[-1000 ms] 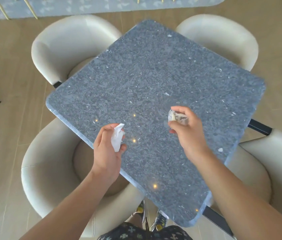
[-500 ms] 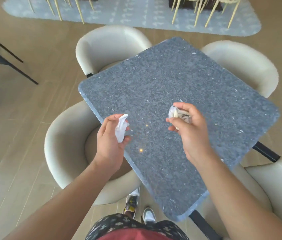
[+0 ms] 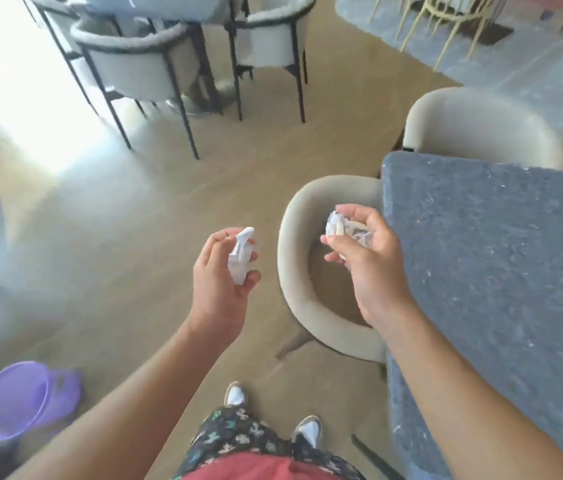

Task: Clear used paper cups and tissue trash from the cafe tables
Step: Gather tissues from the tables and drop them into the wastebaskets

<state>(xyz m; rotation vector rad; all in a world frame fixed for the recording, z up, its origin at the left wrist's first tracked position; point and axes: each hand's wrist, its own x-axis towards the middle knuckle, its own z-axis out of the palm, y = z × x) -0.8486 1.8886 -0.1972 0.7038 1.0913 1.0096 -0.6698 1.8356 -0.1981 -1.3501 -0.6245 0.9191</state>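
Since the earlier frame the view had swung left: the grey stone table, formerly beneath both hands, lay at the right edge, and both hands had left its top. A beige tub chair stood tucked against the table's near-left side, with a second beige chair beyond the far corner. Dark-framed chairs stood well apart at upper left. A purple bin sat on the wooden floor at lower left, blurred. The left hand, over bare floor, was curled round a white tissue wad. The right hand, above the nearer chair's seat, pinched a crumpled printed paper, possibly a crushed cup; blur prevented certainty.
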